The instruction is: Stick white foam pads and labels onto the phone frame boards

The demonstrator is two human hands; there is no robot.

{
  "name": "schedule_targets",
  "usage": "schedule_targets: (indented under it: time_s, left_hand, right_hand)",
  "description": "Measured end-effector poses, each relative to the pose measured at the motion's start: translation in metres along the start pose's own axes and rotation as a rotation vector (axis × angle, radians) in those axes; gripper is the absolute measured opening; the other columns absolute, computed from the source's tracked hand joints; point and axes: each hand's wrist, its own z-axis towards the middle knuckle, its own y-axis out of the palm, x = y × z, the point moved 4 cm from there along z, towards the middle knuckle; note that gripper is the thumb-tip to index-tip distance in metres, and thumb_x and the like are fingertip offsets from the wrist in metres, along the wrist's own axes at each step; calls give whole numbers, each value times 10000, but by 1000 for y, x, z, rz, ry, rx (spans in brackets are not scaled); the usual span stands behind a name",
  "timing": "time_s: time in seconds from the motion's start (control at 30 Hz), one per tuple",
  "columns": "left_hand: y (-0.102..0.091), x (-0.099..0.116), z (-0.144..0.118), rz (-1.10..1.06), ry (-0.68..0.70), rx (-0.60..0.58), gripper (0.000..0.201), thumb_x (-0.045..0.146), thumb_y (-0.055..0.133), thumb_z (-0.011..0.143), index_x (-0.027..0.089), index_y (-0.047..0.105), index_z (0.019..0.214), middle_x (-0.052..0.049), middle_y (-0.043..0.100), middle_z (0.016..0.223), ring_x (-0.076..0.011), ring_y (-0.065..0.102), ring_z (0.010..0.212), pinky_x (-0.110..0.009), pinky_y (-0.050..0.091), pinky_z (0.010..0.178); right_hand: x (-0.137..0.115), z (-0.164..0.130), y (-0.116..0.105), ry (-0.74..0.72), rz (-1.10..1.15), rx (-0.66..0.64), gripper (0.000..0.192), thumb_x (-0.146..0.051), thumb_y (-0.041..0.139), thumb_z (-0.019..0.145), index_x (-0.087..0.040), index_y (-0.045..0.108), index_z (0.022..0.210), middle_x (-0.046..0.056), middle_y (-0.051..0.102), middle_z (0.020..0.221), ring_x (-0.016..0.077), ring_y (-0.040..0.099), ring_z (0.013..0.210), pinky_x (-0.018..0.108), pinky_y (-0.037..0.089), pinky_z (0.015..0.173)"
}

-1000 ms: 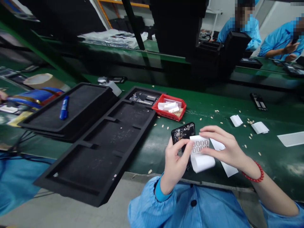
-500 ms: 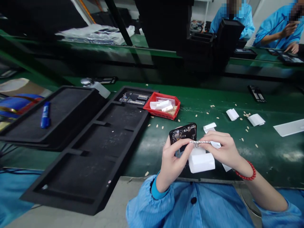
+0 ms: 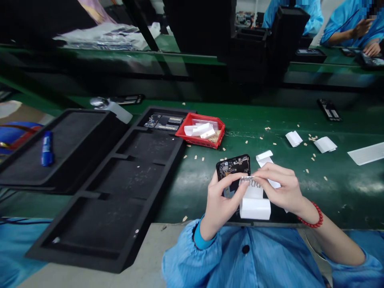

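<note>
My left hand (image 3: 223, 198) is closed, its thumb and forefinger pinching the left edge of a white strip of small grey stickers (image 3: 253, 186). An opened phone (image 3: 233, 166) with its circuit board showing stands tilted behind those fingers, seemingly held in the same hand; its lower part is hidden. My right hand (image 3: 280, 186), with a red bead bracelet on the wrist, pinches the strip's right edge. Below the fingers the strip hangs down and curls into a white roll (image 3: 255, 209). Beside the right hand lies a folded white paper strip (image 3: 264, 157), partly covered.
Left of my hands, a long black tray (image 3: 120, 176) holds a phone part (image 3: 164, 122) in its far compartment. A red bin (image 3: 199, 142) contains white paper pieces. Folded papers (image 3: 294, 139), scattered beige bits and another opened phone (image 3: 329, 110) lie right. Two co-workers sit across.
The sticker strip has tilted, so its face with grey stickers now shows instead of its edge. Both hands stay pinched on it. The view has shifted slightly.
</note>
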Motion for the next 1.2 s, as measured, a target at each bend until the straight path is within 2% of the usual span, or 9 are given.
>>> schedule_targets:
  time_s: [0.17, 0.27, 0.33, 0.4, 0.47, 0.63, 0.73, 0.93, 1.2]
  left_hand:
    - [2, 0, -3, 17, 60, 87, 93, 171, 705, 839, 198, 794, 845, -46, 780, 862, -177, 729, 778, -272, 603, 728]
    - [2, 1, -5, 20, 95, 95, 92, 168, 714, 841, 196, 801, 856, -59, 774, 888, -173, 730, 775, -267, 605, 717]
    - [3, 2, -5, 7, 111, 50, 104, 164, 714, 842, 203, 806, 870, -58, 779, 896, -175, 732, 784, -269, 609, 721]
    - [3, 2, -4, -3, 118, 12, 110, 155, 712, 840, 200, 809, 865, -56, 786, 882, -173, 734, 780, -264, 609, 724]
    - [3, 2, -4, 11, 117, 20, 103, 152, 714, 836, 194, 808, 844, -53, 786, 864, -169, 730, 761, -259, 606, 711]
    - [1, 4, -4, 47, 124, 115, 91, 172, 719, 833, 194, 802, 803, -47, 763, 825, -162, 713, 704, -261, 602, 661]
    - [1, 5, -5, 47, 158, 129, 97, 151, 716, 829, 191, 799, 798, -44, 753, 815, -156, 710, 695, -253, 602, 655]
    - [1, 6, -5, 68, 187, 112, 110, 133, 708, 837, 191, 797, 809, -44, 750, 836, -155, 711, 724, -254, 608, 683]
    - [4, 4, -4, 39, 174, 97, 114, 113, 714, 829, 190, 799, 827, -54, 759, 883, -158, 725, 739, -249, 615, 694]
  right_hand:
    - [2, 3, 2, 18, 16, -113, 105, -101, 638, 920, -168, 702, 969, 55, 717, 847, 154, 668, 767, 286, 557, 694]
    - [0, 3, 2, 16, 30, -93, 105, -96, 631, 924, -180, 694, 915, 42, 701, 791, 147, 645, 704, 276, 534, 637]
    - [-2, 3, 1, 3, 5, -54, 138, -74, 616, 921, -179, 695, 877, 35, 680, 740, 142, 616, 655, 274, 507, 598]
    - [-4, 3, 0, -35, -39, -22, 146, -57, 623, 905, -175, 697, 860, 32, 669, 708, 144, 592, 632, 285, 496, 598]
    - [-5, 3, 0, -73, -60, -19, 143, -50, 630, 899, -170, 697, 857, 31, 665, 693, 143, 581, 626, 289, 494, 606]
    - [0, 0, 2, 0, 19, -81, 87, -82, 666, 905, -164, 690, 922, 47, 714, 792, 140, 641, 708, 271, 528, 660]
    - [1, -1, 2, 6, 29, -90, 87, -88, 677, 903, -161, 683, 951, 49, 721, 813, 145, 651, 733, 284, 534, 683]
    - [-3, 2, -2, -75, -52, -127, 136, -85, 686, 897, -157, 668, 1010, 73, 737, 884, 179, 668, 810, 353, 560, 763]
    - [-4, 4, -5, -160, -215, -113, 87, -79, 659, 915, -162, 663, 943, 108, 752, 980, 188, 699, 861, 377, 592, 809]
